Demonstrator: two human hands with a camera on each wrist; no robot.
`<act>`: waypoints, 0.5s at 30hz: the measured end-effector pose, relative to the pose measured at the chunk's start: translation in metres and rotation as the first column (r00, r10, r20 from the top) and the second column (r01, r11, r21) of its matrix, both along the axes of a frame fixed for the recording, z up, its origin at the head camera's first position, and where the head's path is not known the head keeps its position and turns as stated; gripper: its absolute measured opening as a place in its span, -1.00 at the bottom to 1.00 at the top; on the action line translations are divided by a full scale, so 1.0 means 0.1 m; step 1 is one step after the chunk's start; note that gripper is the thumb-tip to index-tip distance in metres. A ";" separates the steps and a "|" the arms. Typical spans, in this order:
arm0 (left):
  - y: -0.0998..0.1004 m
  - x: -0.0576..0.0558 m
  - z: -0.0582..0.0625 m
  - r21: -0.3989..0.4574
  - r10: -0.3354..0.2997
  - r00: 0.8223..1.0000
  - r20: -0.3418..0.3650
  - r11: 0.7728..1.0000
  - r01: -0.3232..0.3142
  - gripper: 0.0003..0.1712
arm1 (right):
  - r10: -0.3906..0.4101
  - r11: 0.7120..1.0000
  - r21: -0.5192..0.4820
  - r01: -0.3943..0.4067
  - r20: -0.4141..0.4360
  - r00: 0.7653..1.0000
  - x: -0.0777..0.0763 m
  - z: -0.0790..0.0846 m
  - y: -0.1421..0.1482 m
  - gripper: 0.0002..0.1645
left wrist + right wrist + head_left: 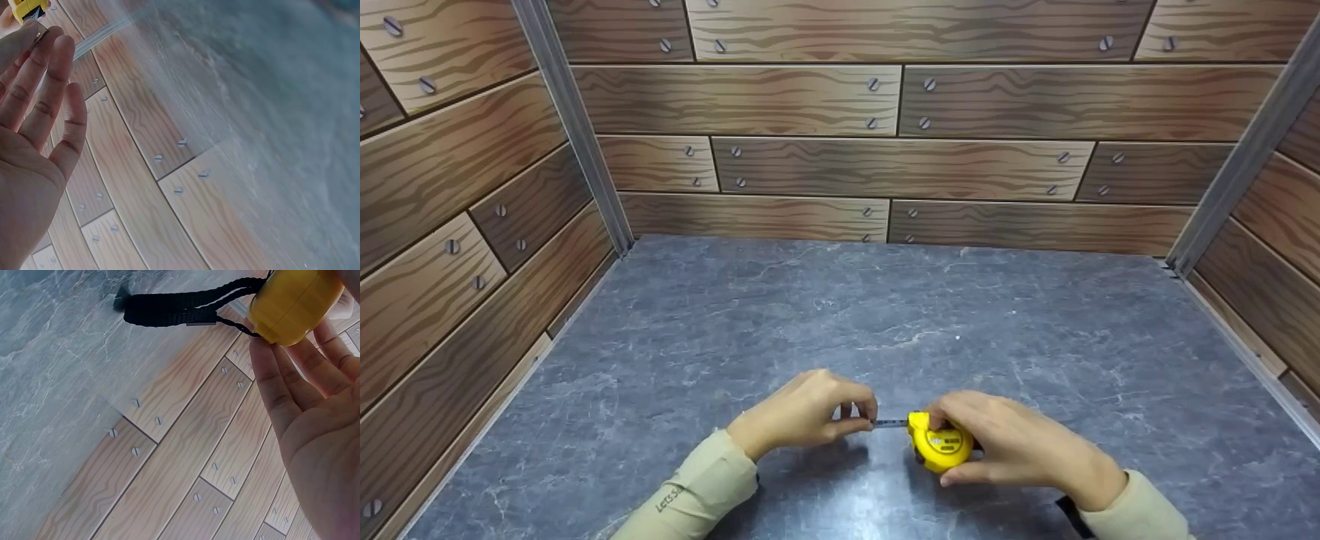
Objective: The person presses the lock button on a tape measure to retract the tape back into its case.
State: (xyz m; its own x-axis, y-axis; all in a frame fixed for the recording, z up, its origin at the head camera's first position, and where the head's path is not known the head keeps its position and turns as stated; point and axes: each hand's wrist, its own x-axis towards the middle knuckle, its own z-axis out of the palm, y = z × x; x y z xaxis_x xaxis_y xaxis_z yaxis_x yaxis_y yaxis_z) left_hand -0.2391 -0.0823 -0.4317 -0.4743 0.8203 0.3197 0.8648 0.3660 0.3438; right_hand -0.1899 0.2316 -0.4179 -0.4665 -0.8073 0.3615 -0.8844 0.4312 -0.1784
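A yellow tape measure (942, 447) is gripped in my right hand (1020, 442), fingers over its top and thumb at its lower side. From its left side a short length of blade (891, 423) sticks out. My left hand (810, 412) pinches the end of that blade between thumb and fingertips. In the left wrist view the metal end hook (39, 35) shows at the fingertips of the left hand (39, 118). A black wrist strap (169, 309) hangs from the case (295, 304) in the right wrist view.
Both hands work near the front of a grey marble-patterned tabletop (825, 315). Wood-plank-patterned panels (810, 165) enclose it at the back and both sides. Metal corner posts (577, 127) stand at the back left and back right.
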 end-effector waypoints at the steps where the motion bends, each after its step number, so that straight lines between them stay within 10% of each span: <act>1: 0.00 0.00 0.00 0.003 -0.002 1.000 -0.004 1.000 0.002 -0.95 | 0.006 1.000 -0.004 -0.006 -0.007 1.000 0.00 0.00 0.00 -0.34; 15: 0.03 0.01 -0.02 0.022 -0.027 1.000 -0.016 0.999 0.028 -0.93 | 0.021 1.000 -0.002 -0.021 -0.016 1.000 0.01 -0.02 -0.04 -0.35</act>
State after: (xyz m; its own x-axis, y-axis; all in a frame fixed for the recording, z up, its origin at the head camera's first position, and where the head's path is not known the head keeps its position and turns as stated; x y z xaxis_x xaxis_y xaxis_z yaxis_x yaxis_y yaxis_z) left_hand -0.2379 -0.0793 -0.4333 -0.4465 0.8255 0.3453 0.8797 0.3344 0.3379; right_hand -0.1894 0.2274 -0.4200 -0.4436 -0.8162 0.3701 -0.8960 0.4120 -0.1654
